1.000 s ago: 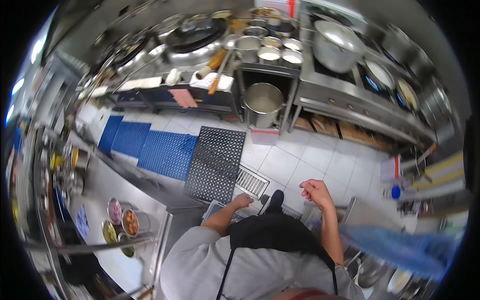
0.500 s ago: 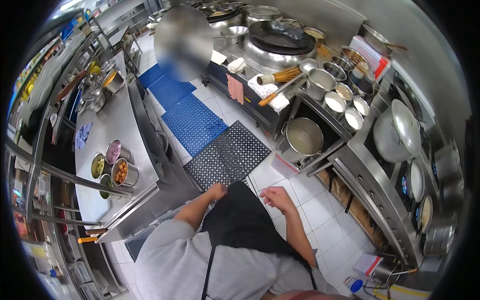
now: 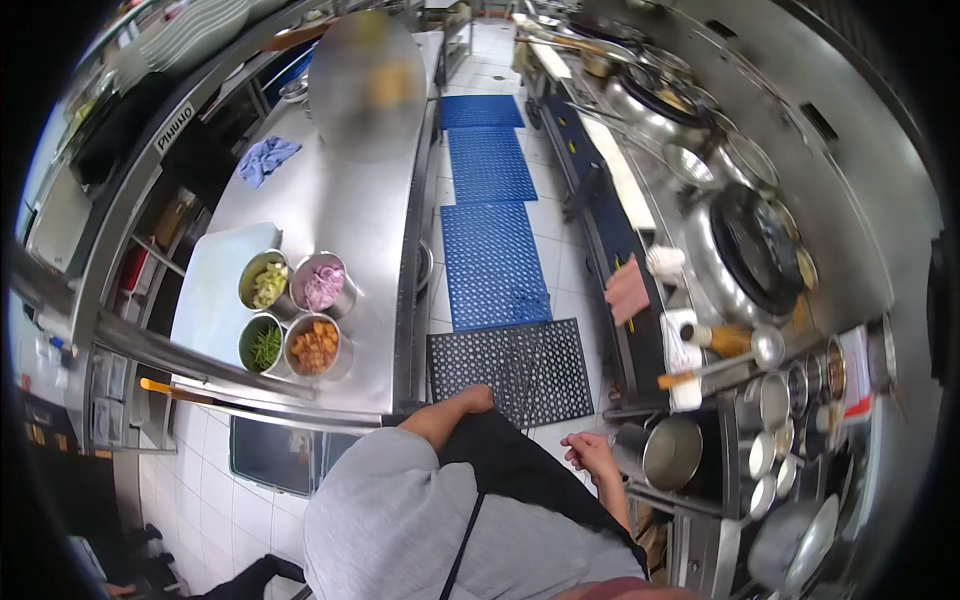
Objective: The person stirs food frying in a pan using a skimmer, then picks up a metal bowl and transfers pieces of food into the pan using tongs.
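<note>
Left hand [image 3: 478, 398], grip unclear; right hand [image 3: 592, 456], loosely open, seemingly empty, near the black mat [image 3: 510, 372].
Left of the mat, four metal cups [image 3: 345, 352] cluster, probably for easy reach.

Head-worn view, wide, round-edged. Looks down and forward over the black apron [image 3: 510, 460], close in, toward black mat [image 3: 510, 372]; takes in counter [image 3: 375, 230] left of mat, blue matting [image 3: 493, 260] beyond it.

Both arms bend, left grip [image 3: 478, 398] curled, right grip [image 3: 592, 455] loosely half-curled.
</note>
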A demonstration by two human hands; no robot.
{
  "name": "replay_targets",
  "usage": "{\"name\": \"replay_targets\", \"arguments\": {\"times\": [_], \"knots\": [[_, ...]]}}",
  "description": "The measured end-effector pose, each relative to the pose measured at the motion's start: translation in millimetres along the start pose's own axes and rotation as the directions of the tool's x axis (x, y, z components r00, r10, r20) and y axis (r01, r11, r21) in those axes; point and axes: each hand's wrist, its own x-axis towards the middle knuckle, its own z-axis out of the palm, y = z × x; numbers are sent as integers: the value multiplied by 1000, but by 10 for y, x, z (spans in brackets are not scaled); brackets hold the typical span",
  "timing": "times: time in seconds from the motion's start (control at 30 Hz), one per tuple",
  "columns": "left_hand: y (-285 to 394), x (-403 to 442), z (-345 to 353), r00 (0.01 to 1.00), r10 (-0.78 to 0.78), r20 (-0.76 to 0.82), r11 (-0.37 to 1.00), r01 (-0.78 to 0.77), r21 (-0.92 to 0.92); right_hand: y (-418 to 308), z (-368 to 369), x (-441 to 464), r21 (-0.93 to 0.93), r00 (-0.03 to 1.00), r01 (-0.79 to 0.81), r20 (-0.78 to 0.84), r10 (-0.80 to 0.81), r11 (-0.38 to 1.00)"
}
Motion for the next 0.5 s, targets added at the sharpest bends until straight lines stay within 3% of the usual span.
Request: {"name": "replay_targets", "arguments": {"times": [0.13, 0.23, 0.37, 0.47, 0.5], "knots": [[11, 349, -663, 998, 8, -65, 969, -24, -246, -775, -36, 443, -139, 999, 50, -10, -52, 989], [17, 520, -1184, 969, -53, -241, 942, -32, -334, -1300, 43, 848, -202, 990, 142, 23, -140, 969], [51, 560, -1626, 943, -206, -263, 644, -72, -762, -1832, 207, 1291, -344, 978, 203, 124, -170, 917], [-77, 577, -1698, 947, -248, -203, 345, -109, -932, -2034, 314, 1670, -422, 970, 218, 194, -148, 880], [-104, 538, -1735, 943, -285, -171, 337, -69, -939, -2121, 355, 1759, -447, 967, 222, 215, -137, 866]]}}
